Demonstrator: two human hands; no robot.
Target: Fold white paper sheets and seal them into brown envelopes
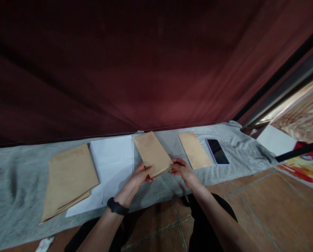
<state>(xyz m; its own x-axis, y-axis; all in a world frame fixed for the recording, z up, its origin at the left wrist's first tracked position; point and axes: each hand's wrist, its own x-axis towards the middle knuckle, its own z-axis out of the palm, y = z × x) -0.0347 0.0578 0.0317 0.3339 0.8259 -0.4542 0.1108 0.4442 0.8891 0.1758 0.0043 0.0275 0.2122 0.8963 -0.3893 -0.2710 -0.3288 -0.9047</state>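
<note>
A brown paper envelope (153, 150) is held over the grey cloth, tilted, with its near end toward me. My left hand (142, 173) is closed on its near left corner, thumb on top. My right hand (181, 169) pinches the near right corner. Right of it, another brown envelope (194, 149) lies flat on the cloth. To the left are white paper sheets (113, 164), partly covered by a stack of larger brown envelopes (71, 175).
A phone (217, 151) in a purple case lies at the right on the grey cloth (240, 154). Dark red fabric (151, 70) hangs behind. A dark metal bar (285, 80) and a white box (276, 140) are at the right. Tiled floor (264, 199) lies in front.
</note>
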